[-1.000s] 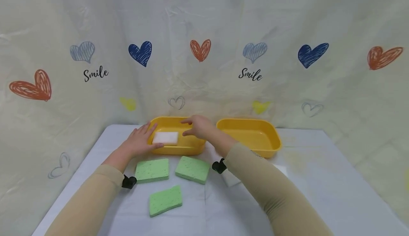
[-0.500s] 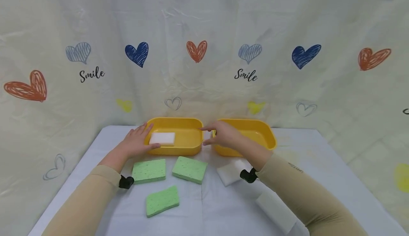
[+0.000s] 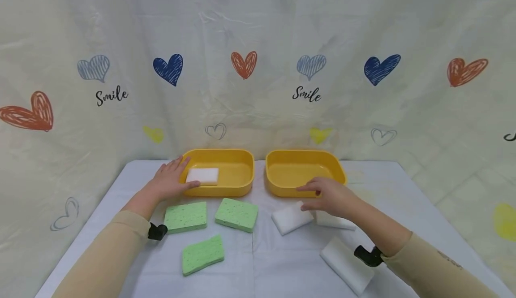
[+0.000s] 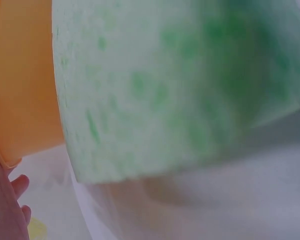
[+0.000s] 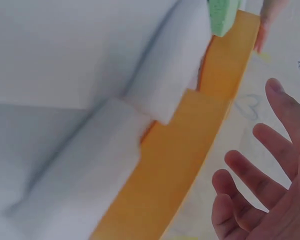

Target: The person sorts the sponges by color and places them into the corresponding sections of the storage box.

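My left hand (image 3: 167, 182) rests at the left end of the left yellow tray (image 3: 238, 192), fingers over its side and thumb along the front rim. Inside that tray lies a white sponge (image 3: 203, 176). My right hand (image 3: 333, 198) hovers, fingers extended and holding nothing, before the right yellow tray (image 3: 284, 191). Beneath it are two white sponges, one to the left (image 3: 292, 218) and another partly hidden white sponge (image 3: 335, 221). In the right wrist view, the right hand's fingers (image 5: 252, 175) are spread. A green sponge (image 4: 135, 100) fills much of the left wrist view.
Three green sponges lie before the left tray: a left green sponge (image 3: 185, 217), a right green sponge (image 3: 237, 215) and a nearer green sponge (image 3: 203, 255). A third white sponge (image 3: 347, 265) lies near the right forearm. Behind hangs a heart-printed curtain (image 3: 274, 110).
My right hand has moved from over the left tray, rightward and nearer, to above the white sponges, uncovering the right tray. My left hand has stayed at the left tray.
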Demonstrator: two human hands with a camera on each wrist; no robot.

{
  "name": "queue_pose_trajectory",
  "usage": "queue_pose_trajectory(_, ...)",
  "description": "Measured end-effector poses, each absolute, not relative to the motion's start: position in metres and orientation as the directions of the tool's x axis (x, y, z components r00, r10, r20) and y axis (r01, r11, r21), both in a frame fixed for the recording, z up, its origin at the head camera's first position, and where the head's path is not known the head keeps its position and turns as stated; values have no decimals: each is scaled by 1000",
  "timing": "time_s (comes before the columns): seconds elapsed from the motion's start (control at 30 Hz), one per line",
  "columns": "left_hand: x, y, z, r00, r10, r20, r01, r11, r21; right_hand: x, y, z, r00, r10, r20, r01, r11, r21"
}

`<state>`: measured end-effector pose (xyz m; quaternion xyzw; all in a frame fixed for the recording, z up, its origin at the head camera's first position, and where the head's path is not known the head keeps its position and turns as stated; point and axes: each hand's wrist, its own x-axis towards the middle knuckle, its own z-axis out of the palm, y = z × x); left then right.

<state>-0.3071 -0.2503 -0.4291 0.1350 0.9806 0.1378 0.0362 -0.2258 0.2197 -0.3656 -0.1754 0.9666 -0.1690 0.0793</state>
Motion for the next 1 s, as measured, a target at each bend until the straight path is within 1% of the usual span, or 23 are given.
queue_pose_trajectory(0.13, -308, -250, -430, -962, 272, -37, 250, 924, 290, -202, 246, -371, -923, -363, -130, -304, 892, -333)
queue_pose_trajectory(0.27, -307, -250, -429, -962, 269, -46, 245, 925, 290, -176, 270, -376, -920, -355, -164, -283, 893, -349)
queue_pose_trajectory(0.33, -307, -250, -428, -963, 266, -47, 242, 926, 291, -165, 281, -380, -922, -348, -167, -273, 894, -354)
queue_pose_trajectory(0.53, -306, -249, -426, -964, 258, -60, 230, 928, 294, -136, 304, -395, -918, -372, -134, -302, 879, -368)
queue_pose_trajectory(0.67, -306, -249, -427, -964, 259, -61, 230, 928, 292, -126, 312, -406, -910, -389, -145, -309, 868, -388)
queue_pose_trajectory(0.9, -306, -248, -428, -964, 259, -62, 231, 930, 287, -118, 315, -423, -899, -328, -291, -205, 902, -381)
queue_pose_trajectory(1.0, -306, -247, -429, -964, 259, -56, 232, 928, 292, -114, 316, -428, -892, -313, -326, -185, 911, -369)
